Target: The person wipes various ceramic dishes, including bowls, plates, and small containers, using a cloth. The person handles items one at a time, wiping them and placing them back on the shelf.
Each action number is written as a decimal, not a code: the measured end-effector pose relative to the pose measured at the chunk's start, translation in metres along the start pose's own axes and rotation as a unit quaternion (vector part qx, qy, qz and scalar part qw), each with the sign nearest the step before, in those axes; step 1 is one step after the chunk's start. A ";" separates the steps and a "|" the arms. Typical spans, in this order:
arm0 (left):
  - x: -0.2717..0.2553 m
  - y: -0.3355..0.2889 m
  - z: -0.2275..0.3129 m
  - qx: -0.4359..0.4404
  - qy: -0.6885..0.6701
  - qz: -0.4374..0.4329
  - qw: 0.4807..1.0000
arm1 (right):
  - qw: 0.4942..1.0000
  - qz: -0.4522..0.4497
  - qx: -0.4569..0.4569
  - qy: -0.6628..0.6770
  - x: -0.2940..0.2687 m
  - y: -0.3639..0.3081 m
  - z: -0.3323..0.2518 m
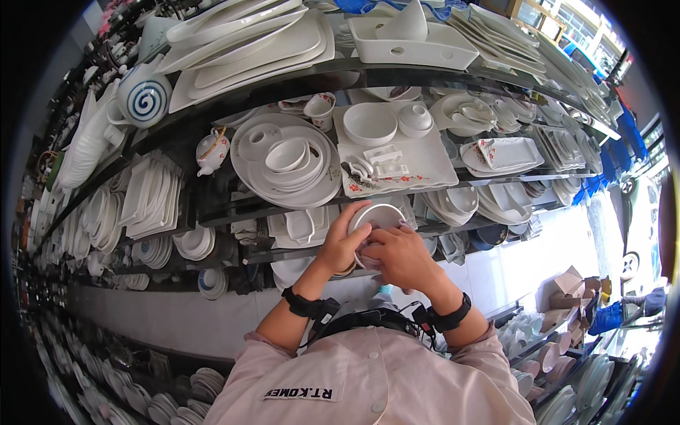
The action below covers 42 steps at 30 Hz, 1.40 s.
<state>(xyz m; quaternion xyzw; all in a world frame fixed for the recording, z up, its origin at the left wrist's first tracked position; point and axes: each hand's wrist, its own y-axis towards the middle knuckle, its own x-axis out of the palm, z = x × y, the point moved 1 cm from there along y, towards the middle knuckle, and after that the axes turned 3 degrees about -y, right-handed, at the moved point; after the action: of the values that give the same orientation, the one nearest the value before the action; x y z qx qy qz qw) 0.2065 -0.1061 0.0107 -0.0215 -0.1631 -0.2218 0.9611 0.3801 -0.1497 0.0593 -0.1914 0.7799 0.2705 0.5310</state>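
Observation:
In front of my chest I hold a small white bowl (387, 213), tilted so that its round opening shows. My left hand (343, 239) is wrapped round its left side, with the thumb over the near part. From the right, my right hand (407, 256) presses its bent fingers on the near side of the bowl. A pale pinkish patch shows between the hands; I cannot tell what it is. Just beyond the bowl, on the middle shelf, a square white tray (432, 163) carries a larger bowl (370, 124), a smaller bowl and little dishes.
Left of the tray stands a stack of round plates (322, 185), beside a small flowered teapot (212, 151). The upper shelf bears platters (301, 46) and a jug with a blue spiral (144, 95). Lower shelves hold more crockery. Cardboard boxes (569, 287) lie at the right, and plates stand behind me.

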 end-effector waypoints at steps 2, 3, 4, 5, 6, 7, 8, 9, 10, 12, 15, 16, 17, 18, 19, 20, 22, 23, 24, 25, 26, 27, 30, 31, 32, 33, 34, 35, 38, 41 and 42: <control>-0.005 -0.005 -0.003 0.037 0.035 -0.005 0.999 | 0.998 0.008 0.000 -0.066 -0.005 -0.007 -0.011; -0.005 -0.009 0.002 0.021 0.017 -0.001 1.000 | 0.995 0.060 0.010 -0.082 -0.006 -0.007 -0.015; -0.005 -0.013 0.005 0.006 -0.001 0.003 1.000 | 0.989 0.112 0.019 -0.097 -0.006 -0.007 -0.020; -0.004 -0.015 0.007 0.028 0.003 -0.004 1.000 | 0.980 0.161 0.029 -0.113 -0.007 -0.008 -0.023; -0.002 -0.018 0.009 0.029 -0.006 -0.009 1.000 | 0.972 0.192 0.018 -0.137 -0.007 -0.007 -0.023; 0.002 -0.021 0.013 0.030 -0.016 -0.013 0.999 | 0.961 0.223 0.006 -0.161 -0.007 -0.004 -0.021; 0.005 -0.025 0.015 0.030 -0.026 -0.016 0.999 | 0.950 0.252 -0.006 -0.183 -0.005 -0.003 -0.019; 0.004 -0.027 0.009 0.023 0.004 -0.011 1.000 | 0.952 0.237 0.005 -0.194 0.001 -0.003 -0.016; 0.005 -0.029 0.007 0.037 0.021 -0.003 0.999 | 0.952 0.223 0.032 -0.208 0.004 -0.006 -0.018; 0.006 -0.032 0.006 0.069 0.056 0.017 0.996 | 0.948 0.196 0.080 -0.236 0.009 -0.006 -0.024; 0.008 -0.033 0.010 0.079 0.078 0.054 0.992 | 0.956 0.093 0.139 -0.242 0.012 -0.006 -0.033; 0.010 -0.031 0.009 0.068 0.079 0.060 0.993 | 0.966 0.067 0.131 -0.214 0.012 -0.007 -0.031; 0.011 -0.031 0.010 0.057 0.082 0.066 0.993 | 0.974 0.043 0.124 -0.183 0.012 -0.008 -0.029; 0.013 -0.030 0.011 0.045 0.085 0.071 0.993 | 0.981 0.018 0.116 -0.153 0.012 -0.009 -0.026; 0.014 -0.028 0.009 0.058 0.099 0.078 0.990 | 0.990 0.026 0.092 -0.100 0.014 -0.010 -0.020; 0.014 -0.027 0.003 0.070 0.115 0.085 0.987 | 0.996 0.005 0.085 -0.036 0.013 -0.009 -0.018; 0.016 -0.025 -0.008 0.087 0.130 0.106 0.982 | 0.993 -0.038 0.071 0.092 0.009 -0.006 -0.013; 0.020 -0.024 -0.012 0.092 0.128 0.118 0.980 | 0.975 -0.027 0.108 0.194 0.010 -0.008 -0.008; 0.023 -0.023 -0.016 0.097 0.125 0.130 0.979 | 0.945 -0.015 0.144 0.293 0.011 -0.010 -0.002; 0.023 -0.020 -0.017 0.126 0.115 0.126 0.977 | 0.904 -0.002 0.179 0.389 0.012 -0.012 0.003; 0.025 -0.018 -0.017 0.130 0.110 0.132 0.977 | 0.906 0.038 0.185 0.378 0.010 -0.014 0.007; 0.027 -0.016 -0.018 0.134 0.104 0.139 0.976 | 0.908 0.079 0.190 0.366 0.009 -0.016 0.010; 0.035 -0.012 -0.019 0.159 0.113 0.152 0.969 | 0.938 0.204 0.185 0.209 -0.002 -0.016 0.015; 0.039 -0.011 -0.020 0.163 0.108 0.149 0.969 | 0.944 0.214 0.198 0.155 -0.008 -0.016 0.014; 0.043 -0.010 -0.021 0.167 0.104 0.146 0.970 | 0.946 0.222 0.212 0.100 -0.012 -0.017 0.013; 0.047 -0.008 -0.021 0.178 0.146 0.135 0.964 | 0.955 0.212 0.179 0.102 -0.012 -0.017 0.014; 0.052 -0.007 -0.021 0.174 0.158 0.131 0.963 | 0.963 0.201 0.146 0.104 -0.010 -0.017 0.016; 0.057 -0.006 -0.020 0.169 0.169 0.127 0.963 | 0.970 0.189 0.113 0.106 -0.009 -0.018 0.019; 0.064 -0.001 -0.019 0.170 0.173 0.127 0.962 | 0.975 0.160 0.043 0.146 -0.003 -0.023 0.032; 0.067 0.002 -0.015 0.171 0.177 0.114 0.962 | 0.981 0.055 0.018 0.183 -0.011 -0.032 0.046; 0.067 0.005 -0.010 0.164 0.176 0.109 0.964 | 0.982 0.043 -0.003 0.183 -0.015 -0.034 0.047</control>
<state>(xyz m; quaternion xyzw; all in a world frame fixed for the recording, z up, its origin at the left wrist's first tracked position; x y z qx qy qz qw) 0.2687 -0.1314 0.0231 0.1583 -0.0218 -0.0864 0.9834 0.4396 -0.1464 0.0524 -0.2058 0.8706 0.2557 0.3666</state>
